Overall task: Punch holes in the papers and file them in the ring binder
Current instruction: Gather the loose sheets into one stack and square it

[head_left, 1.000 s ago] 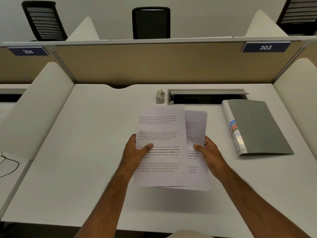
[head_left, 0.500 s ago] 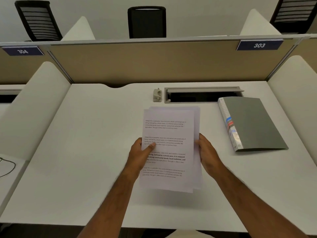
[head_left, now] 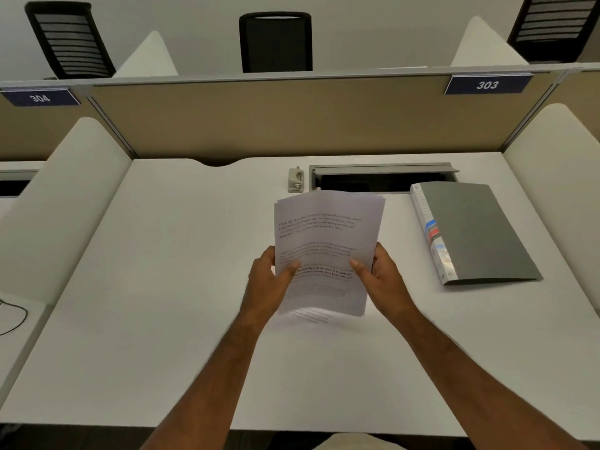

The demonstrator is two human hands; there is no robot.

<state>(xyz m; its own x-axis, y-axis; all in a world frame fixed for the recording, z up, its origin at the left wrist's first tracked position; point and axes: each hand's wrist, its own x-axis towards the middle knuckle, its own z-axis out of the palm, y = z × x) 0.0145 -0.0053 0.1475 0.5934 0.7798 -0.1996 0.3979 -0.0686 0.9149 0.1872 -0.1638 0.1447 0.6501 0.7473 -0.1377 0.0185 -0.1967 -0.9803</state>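
A stack of printed white papers (head_left: 326, 237) is held upright above the white desk (head_left: 162, 287), its sheets gathered together and a little blurred. My left hand (head_left: 269, 280) grips the stack's left edge, thumb on the front. My right hand (head_left: 381, 276) grips the right edge the same way. A small grey hole punch (head_left: 295, 180) stands on the desk just behind the papers. The grey ring binder (head_left: 477, 232) lies closed on the desk to the right, its labelled spine facing the papers.
An open cable slot (head_left: 383, 178) is set into the desk behind the papers. A beige partition (head_left: 292, 118) closes the back, white side dividers (head_left: 58, 203) flank the desk. A black cable (head_left: 13, 316) lies on the neighbouring desk at left.
The two offset sheaves of paper were brought together into one stack, which now stands more upright and further from me. Both hands moved closer to each other.
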